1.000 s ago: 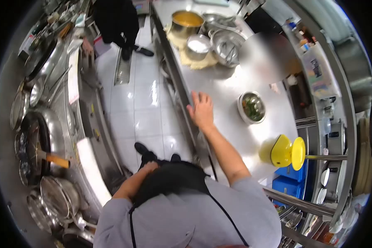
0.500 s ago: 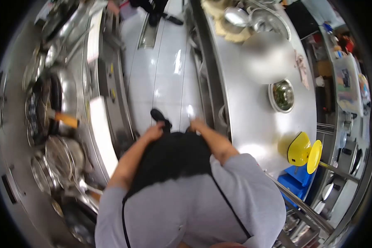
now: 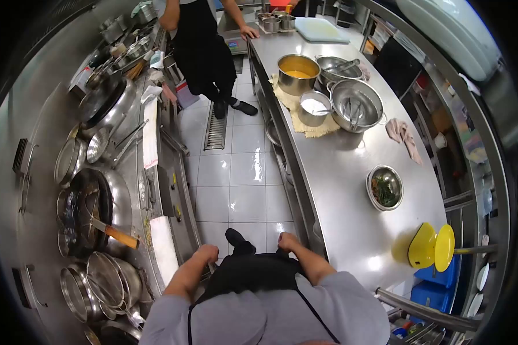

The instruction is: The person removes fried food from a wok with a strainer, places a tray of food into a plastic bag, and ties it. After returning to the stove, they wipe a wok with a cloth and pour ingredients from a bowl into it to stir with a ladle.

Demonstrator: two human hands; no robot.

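My left hand (image 3: 208, 253) hangs low in front of me, left of the black apron (image 3: 253, 275), with its fingers curled and nothing seen in them. On the apron's other side my right hand (image 3: 288, 242) is curled too, beside the near edge of the steel table (image 3: 345, 201), with no object showing in it. A metal bowl of greens (image 3: 385, 190) stands on the table, away from both hands. Nearer to me, at the table's right edge, is a yellow device (image 3: 423, 246) with a round yellow plate (image 3: 444, 248).
Left is a stove line with woks (image 3: 86, 213), strainers (image 3: 106, 280) and a wooden-handled tool (image 3: 122, 236). Ahead on the table stand a pot of yellow liquid (image 3: 299, 74), a colander (image 3: 357, 105) and a cloth (image 3: 404, 138). A person (image 3: 200, 54) stands in the aisle.
My right hand has left the table edge and come down beside the apron. The view has tilted up, showing more of the aisle, the person and the table's far end.
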